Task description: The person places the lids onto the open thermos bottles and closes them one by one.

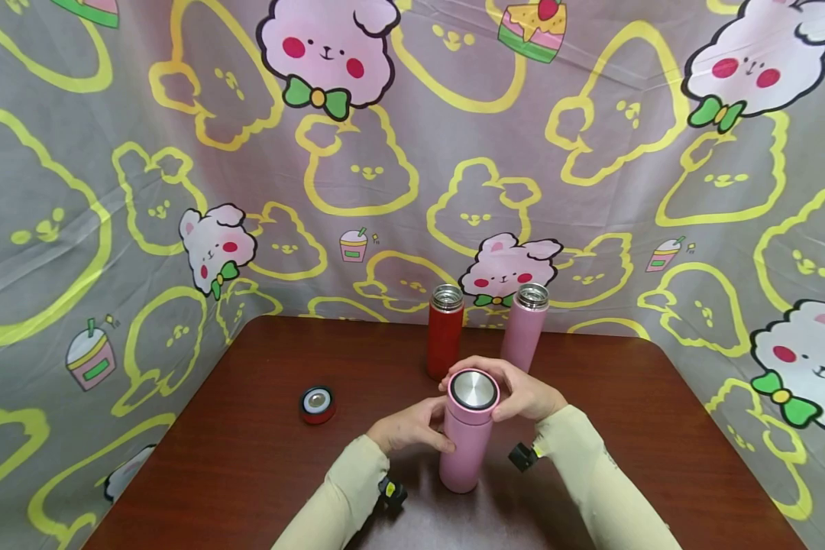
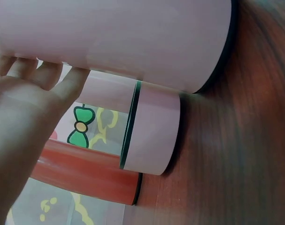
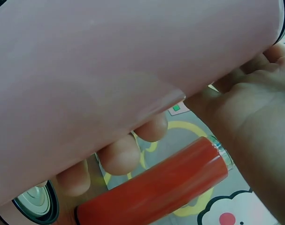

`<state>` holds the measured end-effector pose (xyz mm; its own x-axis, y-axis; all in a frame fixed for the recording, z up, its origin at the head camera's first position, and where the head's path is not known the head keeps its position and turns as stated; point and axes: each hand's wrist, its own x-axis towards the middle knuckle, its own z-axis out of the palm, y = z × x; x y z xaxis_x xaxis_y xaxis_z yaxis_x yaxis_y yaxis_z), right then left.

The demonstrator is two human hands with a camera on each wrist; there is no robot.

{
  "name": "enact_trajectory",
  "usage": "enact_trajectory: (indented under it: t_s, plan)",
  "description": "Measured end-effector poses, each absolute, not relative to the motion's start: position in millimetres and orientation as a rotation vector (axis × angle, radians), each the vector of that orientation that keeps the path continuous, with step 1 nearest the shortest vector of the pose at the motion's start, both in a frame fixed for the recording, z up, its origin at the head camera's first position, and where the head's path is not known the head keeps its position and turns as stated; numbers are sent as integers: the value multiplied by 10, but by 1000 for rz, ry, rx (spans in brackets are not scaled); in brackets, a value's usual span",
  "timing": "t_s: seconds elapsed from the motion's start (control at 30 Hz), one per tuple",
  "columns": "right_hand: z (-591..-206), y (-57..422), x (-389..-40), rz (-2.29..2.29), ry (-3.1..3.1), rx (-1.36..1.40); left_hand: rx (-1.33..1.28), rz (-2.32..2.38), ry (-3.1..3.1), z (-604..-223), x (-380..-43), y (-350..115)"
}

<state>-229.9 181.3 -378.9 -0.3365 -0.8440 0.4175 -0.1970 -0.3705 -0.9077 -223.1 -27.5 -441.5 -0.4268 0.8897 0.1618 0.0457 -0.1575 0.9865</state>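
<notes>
A pink thermos [image 1: 462, 458] with a steel-topped lid [image 1: 474, 389] stands upright near the front of the table. My left hand [image 1: 410, 428] grips its body from the left, thumb along the near side. The right hand [image 1: 519, 391] holds the lid at the top, with fingers round the far side and thumb on the right. Behind this thermos, a loose pink lid [image 2: 154, 129] sits on the table in the left wrist view; its lined inside [image 3: 35, 202] shows in the right wrist view.
Toward the back stand a red thermos [image 1: 444, 336] and a second pink thermos [image 1: 524, 328], both with bare steel mouths. A red lid [image 1: 318, 405] lies inside-up on the left of the brown table [image 1: 234, 458]. A patterned cloth [image 1: 385, 183] hangs behind.
</notes>
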Motion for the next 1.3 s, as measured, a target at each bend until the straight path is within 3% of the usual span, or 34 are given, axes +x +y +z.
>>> enact_trajectory:
  t_s: [1.3]
  plan:
    - [-3671, 1818, -1867, -1885, 2022, -1242, 1120, 1655, 1533, -4553, -2282, -237]
